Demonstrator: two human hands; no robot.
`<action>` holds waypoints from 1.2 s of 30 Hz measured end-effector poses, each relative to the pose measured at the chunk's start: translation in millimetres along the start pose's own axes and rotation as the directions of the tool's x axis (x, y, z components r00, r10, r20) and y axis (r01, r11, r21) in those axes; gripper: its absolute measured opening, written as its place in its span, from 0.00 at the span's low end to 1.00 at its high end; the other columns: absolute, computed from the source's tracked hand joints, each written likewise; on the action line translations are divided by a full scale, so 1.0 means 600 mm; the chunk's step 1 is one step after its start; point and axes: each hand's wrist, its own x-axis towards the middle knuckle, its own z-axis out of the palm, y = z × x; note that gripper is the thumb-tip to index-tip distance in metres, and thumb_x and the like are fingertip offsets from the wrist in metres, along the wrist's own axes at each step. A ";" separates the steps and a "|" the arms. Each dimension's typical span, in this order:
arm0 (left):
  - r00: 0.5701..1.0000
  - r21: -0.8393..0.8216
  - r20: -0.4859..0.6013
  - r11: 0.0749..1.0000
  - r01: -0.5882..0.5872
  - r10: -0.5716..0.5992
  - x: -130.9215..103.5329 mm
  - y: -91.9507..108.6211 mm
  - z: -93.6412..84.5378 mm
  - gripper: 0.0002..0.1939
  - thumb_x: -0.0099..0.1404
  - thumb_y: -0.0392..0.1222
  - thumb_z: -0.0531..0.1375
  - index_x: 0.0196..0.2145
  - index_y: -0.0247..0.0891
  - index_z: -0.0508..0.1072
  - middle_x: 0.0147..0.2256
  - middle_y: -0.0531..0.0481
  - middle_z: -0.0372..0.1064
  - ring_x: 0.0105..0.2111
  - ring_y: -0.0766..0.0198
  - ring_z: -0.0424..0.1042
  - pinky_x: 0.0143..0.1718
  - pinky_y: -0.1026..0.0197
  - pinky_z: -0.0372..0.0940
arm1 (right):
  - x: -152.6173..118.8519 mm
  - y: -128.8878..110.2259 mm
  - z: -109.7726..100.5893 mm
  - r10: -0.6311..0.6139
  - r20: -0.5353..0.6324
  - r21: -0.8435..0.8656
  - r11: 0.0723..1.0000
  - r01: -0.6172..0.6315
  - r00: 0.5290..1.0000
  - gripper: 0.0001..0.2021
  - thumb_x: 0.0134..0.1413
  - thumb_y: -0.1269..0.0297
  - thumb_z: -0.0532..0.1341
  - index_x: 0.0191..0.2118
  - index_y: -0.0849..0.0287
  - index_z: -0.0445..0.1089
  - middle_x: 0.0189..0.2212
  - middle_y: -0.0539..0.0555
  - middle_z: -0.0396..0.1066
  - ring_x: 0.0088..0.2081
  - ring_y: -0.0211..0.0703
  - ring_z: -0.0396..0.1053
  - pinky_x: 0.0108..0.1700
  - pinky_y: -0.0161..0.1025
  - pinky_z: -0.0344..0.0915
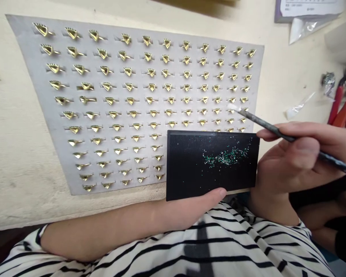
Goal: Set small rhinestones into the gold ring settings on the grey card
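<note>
My left hand (202,204) holds a black tray (184,173) from below, its thumb lying over the near edge and the other fingers hidden underneath. Tiny green and clear stones (225,157) are scattered across the tray's middle. In my right hand (300,157) is a thin dark pencil-like stick (265,125) with a whitish tip, pinched between thumb and fingers. That tip is over the right side of a grey board (60,154), where rows of gold triangular rings (128,87) sit in slits. The tray covers the board's lower right part.
Small clear plastic bags (300,107) lie on the cream table (11,154) to the right. Red-handled pliers (341,100) are at the right edge, near crumpled foil (328,82). A paper-topped stack (308,8) stands at the far right. Another person's arm (320,215) shows at lower right.
</note>
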 end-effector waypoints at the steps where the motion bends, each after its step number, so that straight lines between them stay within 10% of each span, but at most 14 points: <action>1: 0.999 0.013 -0.009 0.999 0.031 -0.031 0.000 0.001 0.000 0.36 0.68 0.68 0.45 0.62 0.47 0.67 0.64 0.54 0.65 0.67 0.53 0.57 0.73 0.50 0.36 | 0.001 0.003 0.007 -0.031 -0.037 -0.028 0.999 0.030 0.999 0.09 0.60 0.63 0.56 0.38 0.55 0.74 0.28 0.46 0.71 0.29 0.32 0.74 0.26 0.36 0.67; 26: 0.994 -0.101 0.108 0.995 0.009 0.002 0.006 -0.006 0.000 0.33 0.69 0.66 0.45 0.62 0.50 0.67 0.63 0.58 0.65 0.69 0.55 0.53 0.72 0.51 0.41 | -0.003 -0.002 0.024 0.029 0.010 -0.146 0.989 -0.028 1.000 0.08 0.59 0.67 0.57 0.39 0.56 0.73 0.33 0.47 0.74 0.32 0.34 0.76 0.30 0.37 0.70; 36: 0.999 -0.007 -0.027 0.999 0.042 -0.043 0.000 -0.001 0.000 0.32 0.68 0.67 0.48 0.62 0.52 0.66 0.67 0.60 0.58 0.70 0.53 0.50 0.73 0.49 0.34 | -0.003 -0.001 0.025 0.018 0.039 -0.162 0.987 -0.011 0.999 0.09 0.60 0.67 0.55 0.40 0.57 0.73 0.33 0.47 0.74 0.34 0.35 0.76 0.33 0.39 0.71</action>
